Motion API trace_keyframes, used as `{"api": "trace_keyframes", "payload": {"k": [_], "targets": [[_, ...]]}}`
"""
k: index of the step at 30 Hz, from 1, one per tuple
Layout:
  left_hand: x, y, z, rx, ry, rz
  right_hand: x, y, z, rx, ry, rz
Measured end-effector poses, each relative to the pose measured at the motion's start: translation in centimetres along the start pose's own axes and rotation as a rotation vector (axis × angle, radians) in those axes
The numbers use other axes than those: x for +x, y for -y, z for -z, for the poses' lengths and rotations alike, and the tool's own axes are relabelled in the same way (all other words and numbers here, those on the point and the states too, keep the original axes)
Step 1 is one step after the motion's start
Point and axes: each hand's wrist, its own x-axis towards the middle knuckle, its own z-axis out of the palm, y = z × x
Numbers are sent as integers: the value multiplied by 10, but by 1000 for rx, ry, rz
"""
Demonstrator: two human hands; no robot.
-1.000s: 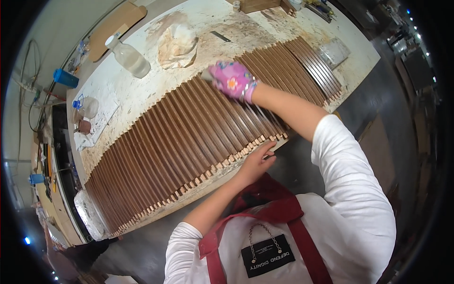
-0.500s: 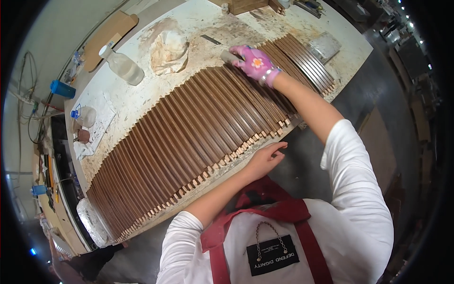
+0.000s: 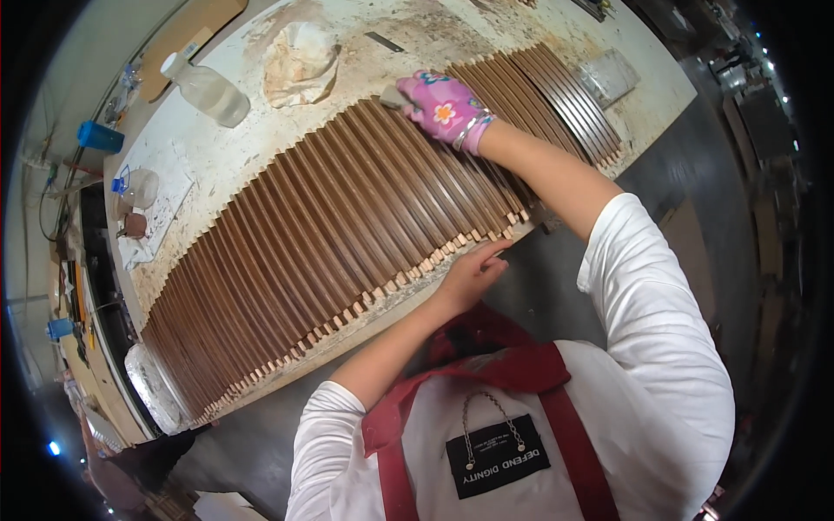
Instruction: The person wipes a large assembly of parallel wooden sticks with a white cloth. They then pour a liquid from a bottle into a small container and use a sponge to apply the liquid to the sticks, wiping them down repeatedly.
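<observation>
A long row of dark brown wooden strips (image 3: 287, 234) lies side by side across the table, their pale cut ends toward me. My right hand (image 3: 445, 111), in a pink flowered glove, is closed on a small grey block (image 3: 393, 98), which looks like a sanding pad. It rests at the far ends of the strips, right of the middle. My left hand (image 3: 472, 276) is bare and holds nothing. Its fingers reach out, slightly bent, by the near ends of the strips at the table's front edge; whether they touch the wood I cannot tell.
Beyond the strips, the stained white table (image 3: 234, 165) bears a clear bottle (image 3: 208, 91), a crumpled cloth (image 3: 300, 65) and a flat dark metal strip (image 3: 384, 42). A wrapped clear packet (image 3: 608, 76) lies at the right. Another plastic-wrapped bundle (image 3: 152, 391) sits at the left end.
My right hand has moved left along the far ends with the grey block. The left hand has shifted slightly left along the front edge, and the whole view has shifted a little.
</observation>
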Motion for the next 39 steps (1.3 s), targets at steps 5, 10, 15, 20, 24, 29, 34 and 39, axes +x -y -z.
{"api": "trace_keyframes", "payload": {"k": [5, 10, 15, 20, 24, 29, 34, 39], "targets": [[-3, -5, 5, -186, -23, 36, -74, 44, 10, 26, 66, 245], [4, -3, 15, -112, 96, 174, -145, 49, 41, 97, 252, 244], [4, -5, 6, -176, 32, 28, -128, 21, 70, 359, 66, 55], [5, -11, 13, -250, 76, 178, -98, -39, 54, 453, -160, -163], [0, -22, 12, -264, 77, 209, -74, -76, 57, 254, -164, -217], [-3, -27, 9, -255, 32, 301, -11, -78, 42, 88, -42, -217], [-7, -30, 1, -210, -83, 304, -24, -24, 30, -94, 227, 203], [-8, -29, -11, 29, -143, 208, -19, -29, 41, 463, 284, 32]]}}
